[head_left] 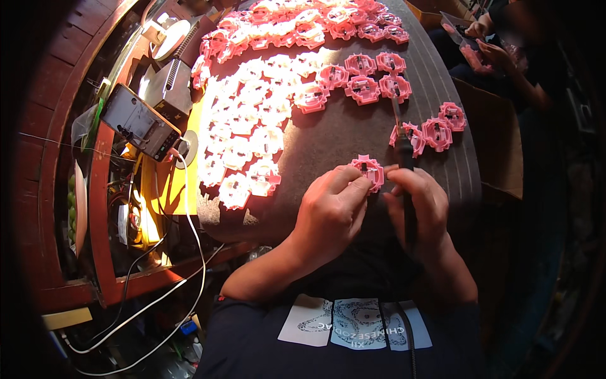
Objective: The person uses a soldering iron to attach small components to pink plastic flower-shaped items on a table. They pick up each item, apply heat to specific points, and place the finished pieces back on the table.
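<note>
A: What is seen at the left?
B: A phone is propped beside the worktop.

A: And the hands?
B: A pink plastic part is pinched in the left hand grip. A soldering iron is clasped by the right hand, just beside it.

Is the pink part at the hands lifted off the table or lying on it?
Cannot tell. The left hand pinches the pink part at its edge, low over the table; contact underneath is hidden.
</note>
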Tool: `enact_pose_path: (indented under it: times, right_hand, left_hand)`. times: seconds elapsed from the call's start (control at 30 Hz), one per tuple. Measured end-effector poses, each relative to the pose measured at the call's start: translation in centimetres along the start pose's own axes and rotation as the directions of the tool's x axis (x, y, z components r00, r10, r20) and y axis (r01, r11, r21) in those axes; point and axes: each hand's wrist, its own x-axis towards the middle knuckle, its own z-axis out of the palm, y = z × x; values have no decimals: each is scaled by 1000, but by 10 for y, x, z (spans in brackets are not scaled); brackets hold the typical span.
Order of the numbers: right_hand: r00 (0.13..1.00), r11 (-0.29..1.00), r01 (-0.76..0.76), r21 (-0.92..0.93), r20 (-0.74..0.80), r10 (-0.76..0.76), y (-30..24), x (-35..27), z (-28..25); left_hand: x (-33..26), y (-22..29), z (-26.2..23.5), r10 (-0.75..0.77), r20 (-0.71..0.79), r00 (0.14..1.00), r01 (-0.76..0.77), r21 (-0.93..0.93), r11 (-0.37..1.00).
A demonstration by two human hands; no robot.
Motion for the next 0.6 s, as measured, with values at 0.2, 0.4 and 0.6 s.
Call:
enact_pose_path:
  times: [0.2, 0.4, 0.6]
  right_hand:
    - [997, 999, -17, -40, 80, 20, 6, 6, 12]
    - [997, 1000, -13, -14, 73, 13, 8, 6, 13]
    - [999, 1000, -14, 8, 51, 14, 9, 5, 13]
  left_hand:
    - [0, -1, -2, 6, 4, 1000, -6, -4, 1000]
    - [-1, -2, -1, 11, -8, 1000, -11, -7, 1000]
    - [-1, -3, -1, 22, 5, 1000, -22, -5, 1000]
